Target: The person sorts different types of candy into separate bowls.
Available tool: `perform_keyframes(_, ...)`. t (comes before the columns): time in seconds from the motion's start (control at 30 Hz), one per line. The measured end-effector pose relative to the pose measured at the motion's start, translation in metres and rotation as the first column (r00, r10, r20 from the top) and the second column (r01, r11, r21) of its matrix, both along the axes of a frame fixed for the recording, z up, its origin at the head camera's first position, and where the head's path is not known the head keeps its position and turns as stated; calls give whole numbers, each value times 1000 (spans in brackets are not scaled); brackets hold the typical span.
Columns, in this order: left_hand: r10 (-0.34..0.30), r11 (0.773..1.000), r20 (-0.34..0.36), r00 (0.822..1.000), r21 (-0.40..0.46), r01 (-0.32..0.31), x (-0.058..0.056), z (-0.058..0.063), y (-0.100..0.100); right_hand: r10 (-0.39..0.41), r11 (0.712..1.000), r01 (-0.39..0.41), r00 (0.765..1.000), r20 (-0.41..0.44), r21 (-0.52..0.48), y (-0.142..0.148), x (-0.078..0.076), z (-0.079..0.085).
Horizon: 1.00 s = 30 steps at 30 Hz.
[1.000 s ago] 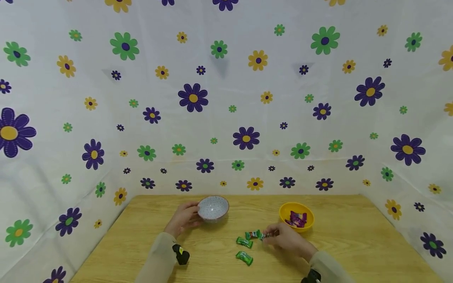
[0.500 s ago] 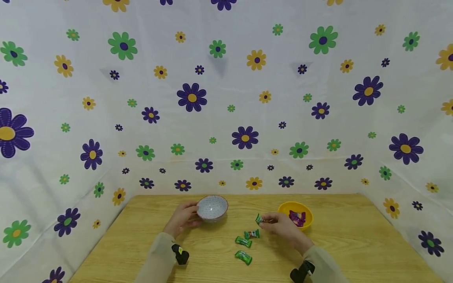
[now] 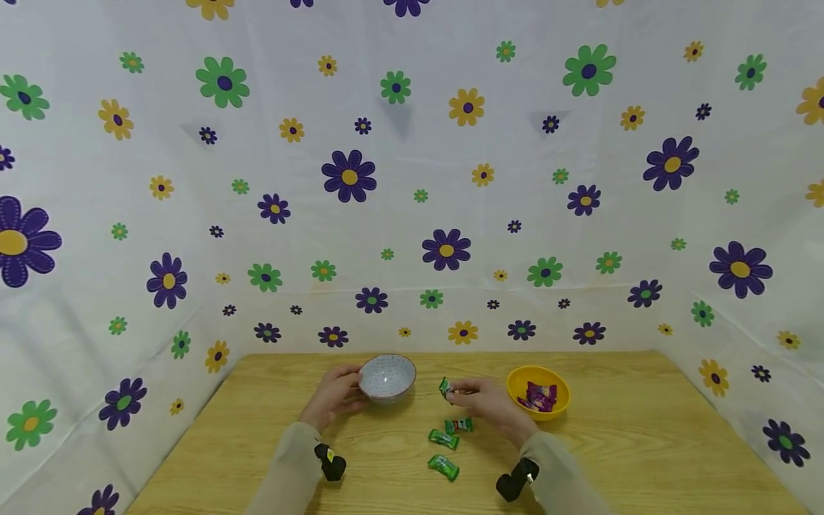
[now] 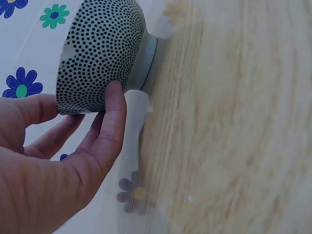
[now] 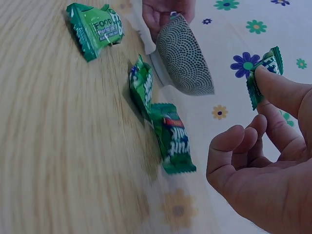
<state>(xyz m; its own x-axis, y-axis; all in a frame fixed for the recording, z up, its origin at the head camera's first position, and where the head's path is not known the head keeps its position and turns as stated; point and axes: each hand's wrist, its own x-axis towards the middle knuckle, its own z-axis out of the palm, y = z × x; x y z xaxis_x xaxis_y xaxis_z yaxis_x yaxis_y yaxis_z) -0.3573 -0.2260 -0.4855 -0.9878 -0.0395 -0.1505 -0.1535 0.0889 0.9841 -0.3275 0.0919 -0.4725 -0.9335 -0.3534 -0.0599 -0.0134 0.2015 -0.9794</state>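
My left hand (image 3: 335, 398) holds the side of a patterned bowl (image 3: 388, 377). In the left wrist view the thumb is at its rim and a fingertip (image 4: 114, 92) lies on its dotted outer wall. Between thumb and index finger, my right hand (image 3: 491, 406) pinches a green-wrapped candy (image 5: 263, 75), lifted above the table to the right of the bowl. Three more green candies lie below that hand: one candy (image 3: 458, 425) at the back, a second candy (image 3: 444, 439) beside it and a third candy (image 3: 444, 467) nearer the front.
A yellow bowl (image 3: 563, 408) with several purple-wrapped candies (image 3: 541, 395) in it stands behind and right of my right hand. Flower-patterned cloth (image 3: 412, 214) bounds the wooden table (image 3: 644, 443) at the back and both sides.
My right hand has lifted one green candy from the group and carried it up and left toward the patterned bowl. The left hand stays on the bowl.
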Motion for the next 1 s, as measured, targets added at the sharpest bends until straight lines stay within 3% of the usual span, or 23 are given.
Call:
perform_keyframes(0.5,-1,1000,10,1000,-11,1,0,0,-1,34,997,-29,996,88,-68,-40,-13,0)
perform_keyframes(1.0,5,1000,15,1000,-3,-5,0,1,1,-16,986,31,996,91,-165,-74,-20,8)
